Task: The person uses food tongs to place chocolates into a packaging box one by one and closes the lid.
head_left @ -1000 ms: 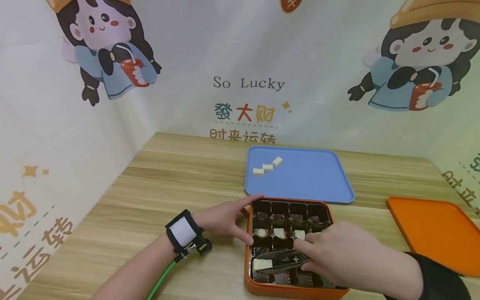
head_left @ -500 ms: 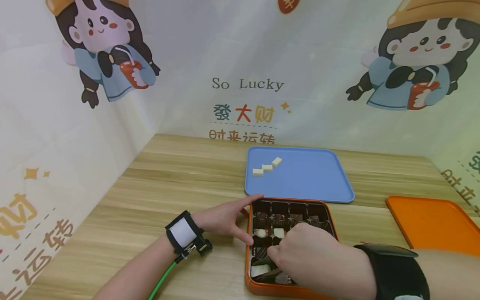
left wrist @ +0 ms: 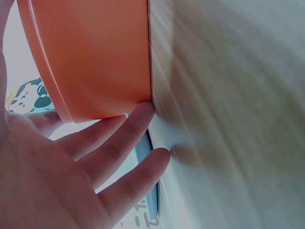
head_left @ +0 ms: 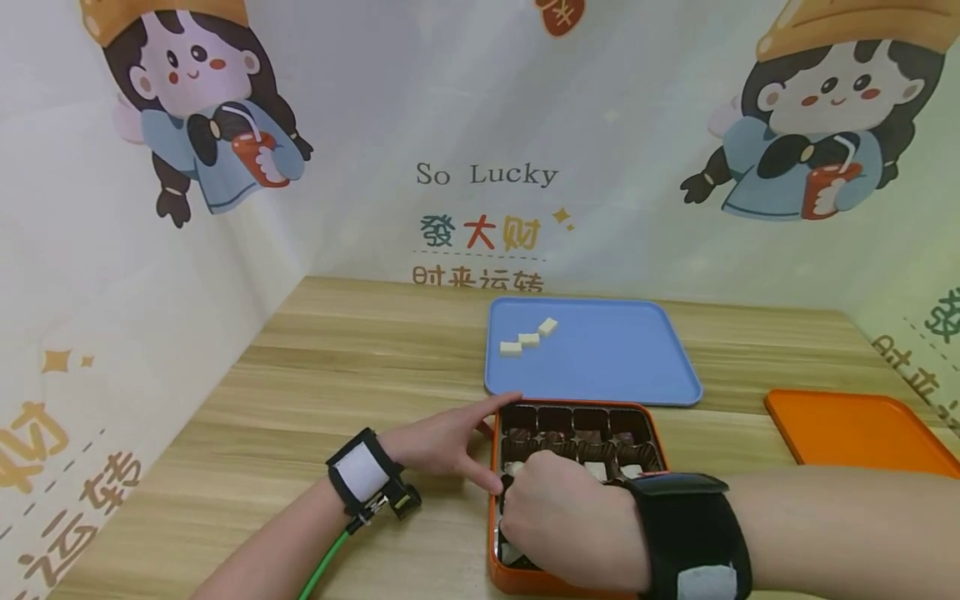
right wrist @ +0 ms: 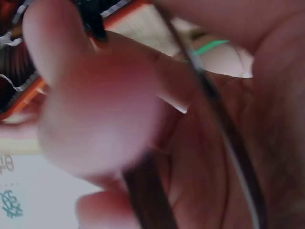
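An orange-red box with a dark compartment insert stands at the table's near side. Spread along its left side is my left hand, thumb and index finger at the rim. In the left wrist view a straight fingertip touches the box's outer wall. My right hand grips a pair of dark tongs low over the box's front left; it hides the tongs' tips from the head view. White blocks sit in a middle row of compartments, and dark brown pieces in the far row.
Behind the box lies a blue tray, with three small white blocks at its left. An orange tray lies to the right. A printed curtain closes off the table's back and sides.
My right hand has moved left and turned over the box's front left, now covering the tongs and the white block seen there earlier. My left hand keeps its place on the box.
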A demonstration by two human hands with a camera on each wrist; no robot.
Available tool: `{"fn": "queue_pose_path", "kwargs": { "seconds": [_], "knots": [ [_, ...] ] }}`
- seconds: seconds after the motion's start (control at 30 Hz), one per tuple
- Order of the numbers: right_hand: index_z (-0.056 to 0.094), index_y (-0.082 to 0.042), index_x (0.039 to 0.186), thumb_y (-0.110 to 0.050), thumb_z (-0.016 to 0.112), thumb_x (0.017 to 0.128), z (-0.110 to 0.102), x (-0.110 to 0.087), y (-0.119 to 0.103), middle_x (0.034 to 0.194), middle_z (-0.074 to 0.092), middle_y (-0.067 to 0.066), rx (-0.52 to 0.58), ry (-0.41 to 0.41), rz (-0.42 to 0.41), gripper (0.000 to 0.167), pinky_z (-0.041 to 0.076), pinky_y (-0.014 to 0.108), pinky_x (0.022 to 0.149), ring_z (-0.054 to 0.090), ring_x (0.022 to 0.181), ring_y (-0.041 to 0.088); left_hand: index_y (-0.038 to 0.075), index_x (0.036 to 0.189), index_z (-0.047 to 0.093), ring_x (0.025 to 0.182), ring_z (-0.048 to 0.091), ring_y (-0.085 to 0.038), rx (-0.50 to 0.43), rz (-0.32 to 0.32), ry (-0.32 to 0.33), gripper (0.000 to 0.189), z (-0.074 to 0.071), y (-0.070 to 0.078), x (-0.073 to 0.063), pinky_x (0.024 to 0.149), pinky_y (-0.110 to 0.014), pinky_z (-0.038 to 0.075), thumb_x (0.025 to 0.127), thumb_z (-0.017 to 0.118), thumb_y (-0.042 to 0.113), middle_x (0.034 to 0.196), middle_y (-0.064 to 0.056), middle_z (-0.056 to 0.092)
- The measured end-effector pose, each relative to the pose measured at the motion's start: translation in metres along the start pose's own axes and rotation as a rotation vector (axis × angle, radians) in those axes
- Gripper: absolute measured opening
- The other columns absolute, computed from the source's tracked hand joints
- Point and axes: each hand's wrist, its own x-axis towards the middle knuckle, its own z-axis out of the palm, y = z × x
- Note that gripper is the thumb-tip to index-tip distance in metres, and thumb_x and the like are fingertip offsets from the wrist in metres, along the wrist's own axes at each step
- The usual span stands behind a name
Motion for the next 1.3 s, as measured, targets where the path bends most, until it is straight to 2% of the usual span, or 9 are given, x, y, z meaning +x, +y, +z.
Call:
{"fn": "queue_pose_path", "kwargs": {
  "seconds": [0.13, 0.3, 0.47, 0.67, 0.83, 0.93, 1.03, 1.17, 1.3],
  "knots": [
    [0.075, -0.038, 0.077, -0.042, 0.078, 0.092, 0.000, 0.000, 0.002, 0.058, 0.054, -0.017, 0.067, -0.030, -0.020, 0.016, 0.035, 0.023, 0.049, 0.049, 0.054, 0.004, 0.009, 0.167, 0.017, 0.130, 0.058, -0.035, -0.008, -0.001, -0.002, 0.108, 0.001, 0.000, 0.000, 0.110, -0.048, 0.046, 0.087, 0.088, 0.024, 0.165, -0.017, 0.034],
    [0.074, -0.036, 0.075, -0.042, 0.080, 0.090, 0.001, -0.006, 0.007, 0.060, 0.054, -0.017, 0.127, 0.018, -0.023, 0.018, 0.035, 0.023, 0.048, 0.048, 0.052, 0.006, 0.009, 0.167, 0.017, 0.130, 0.059, -0.035, -0.002, 0.001, 0.003, 0.109, 0.001, 0.000, 0.000, 0.110, -0.047, 0.046, 0.086, 0.088, 0.024, 0.165, -0.017, 0.035],
    [0.070, -0.033, 0.070, -0.044, 0.084, 0.085, 0.002, -0.015, 0.012, 0.060, 0.054, -0.017, 0.137, 0.081, 0.010, 0.023, 0.039, 0.023, 0.049, 0.049, 0.052, 0.006, 0.009, 0.167, 0.017, 0.129, 0.059, -0.035, -0.003, 0.003, 0.005, 0.109, 0.001, 0.001, 0.000, 0.110, -0.046, 0.046, 0.086, 0.089, 0.024, 0.165, -0.017, 0.035],
    [0.070, -0.032, 0.069, -0.036, 0.085, 0.085, -0.003, -0.018, 0.017, 0.061, 0.057, -0.015, 0.189, 0.010, 0.041, 0.022, 0.046, 0.025, 0.047, 0.053, 0.052, 0.009, 0.009, 0.167, 0.016, 0.130, 0.059, -0.036, -0.003, 0.005, -0.002, 0.109, 0.001, 0.001, 0.000, 0.110, -0.047, 0.046, 0.086, 0.088, 0.024, 0.165, -0.018, 0.035],
    [0.068, -0.028, 0.068, -0.035, 0.088, 0.079, -0.004, -0.029, 0.023, 0.057, 0.053, -0.014, 0.228, 0.071, 0.076, 0.024, 0.045, 0.028, 0.047, 0.053, 0.052, 0.009, 0.009, 0.167, 0.016, 0.129, 0.058, -0.035, -0.026, -0.010, -0.003, 0.109, 0.001, 0.001, 0.000, 0.110, -0.047, 0.046, 0.086, 0.088, 0.023, 0.163, -0.016, 0.038],
    [0.069, -0.024, 0.077, -0.044, 0.087, 0.081, -0.002, -0.038, 0.036, 0.058, 0.054, -0.011, 0.307, 0.071, 0.107, 0.028, 0.047, 0.029, 0.049, 0.053, 0.051, 0.010, 0.010, 0.167, 0.016, 0.129, 0.058, -0.034, -0.030, -0.014, -0.005, 0.109, 0.000, 0.000, 0.001, 0.110, -0.047, 0.045, 0.087, 0.088, 0.024, 0.163, -0.015, 0.038],
    [0.070, -0.022, 0.091, -0.053, 0.081, 0.087, 0.002, -0.049, 0.055, 0.063, 0.057, -0.011, 0.447, 0.053, 0.153, 0.033, 0.048, 0.031, 0.050, 0.053, 0.052, 0.010, 0.010, 0.167, 0.015, 0.130, 0.057, -0.034, -0.033, -0.013, -0.009, 0.109, 0.000, -0.001, 0.002, 0.110, -0.047, 0.045, 0.087, 0.088, 0.023, 0.163, -0.014, 0.038],
    [0.069, -0.022, 0.105, -0.050, 0.074, 0.094, 0.015, -0.060, 0.082, 0.065, 0.053, -0.014, 0.628, 0.065, 0.221, 0.031, 0.043, 0.029, 0.047, 0.047, 0.051, 0.007, 0.010, 0.167, 0.014, 0.130, 0.057, -0.034, -0.038, -0.006, -0.013, 0.110, 0.000, -0.001, 0.002, 0.112, -0.048, 0.044, 0.086, 0.088, 0.022, 0.163, -0.014, 0.038],
    [0.068, -0.020, 0.111, -0.047, 0.073, 0.097, 0.035, -0.063, 0.101, 0.063, 0.050, -0.016, 0.722, 0.130, 0.249, 0.031, 0.036, 0.025, 0.046, 0.043, 0.051, 0.003, 0.010, 0.167, 0.014, 0.130, 0.057, -0.034, -0.026, -0.011, -0.011, 0.111, 0.001, 0.000, 0.000, 0.114, -0.049, 0.043, 0.086, 0.088, 0.023, 0.166, -0.016, 0.033]
  ]
}}
